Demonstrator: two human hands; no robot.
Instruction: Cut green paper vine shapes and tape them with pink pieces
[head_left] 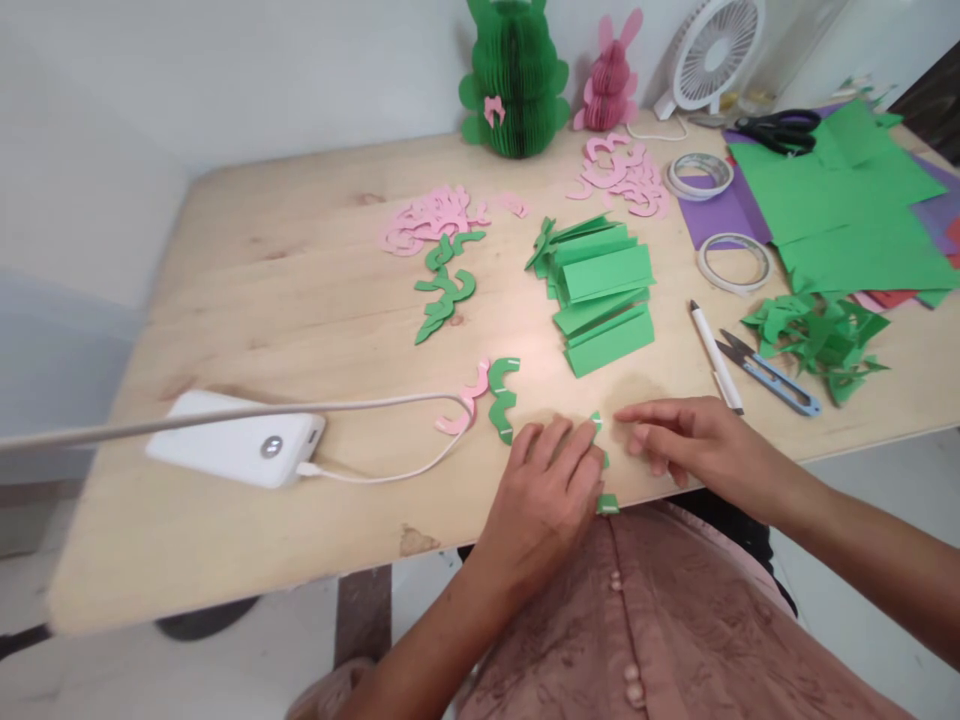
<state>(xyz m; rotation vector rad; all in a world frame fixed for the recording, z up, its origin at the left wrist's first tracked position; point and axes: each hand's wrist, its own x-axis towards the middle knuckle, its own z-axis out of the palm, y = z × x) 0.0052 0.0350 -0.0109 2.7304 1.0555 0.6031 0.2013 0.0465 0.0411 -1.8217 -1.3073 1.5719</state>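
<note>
My left hand (544,495) lies palm down at the table's front edge, fingers slightly spread and resting on a green paper cutout (608,503). Most of that cutout is hidden beneath the fingers; short white strips show on its visible bits. Just to the right, my right hand (679,440) hovers by the table with its index finger stretched out and the other fingers bent. I see nothing held in it. Left of my hands lie a wavy green paper cutout (501,400) with white strips and a wavy pink paper cutout (465,405).
A white power bank (236,440) with a cable (390,402) lies on the left. Folded green paper strips (604,290), a white pen (714,355), blue-handled snips (772,375) and tape rolls (735,263) lie beyond my hands. Paper figures (514,80) and a fan (716,55) stand behind.
</note>
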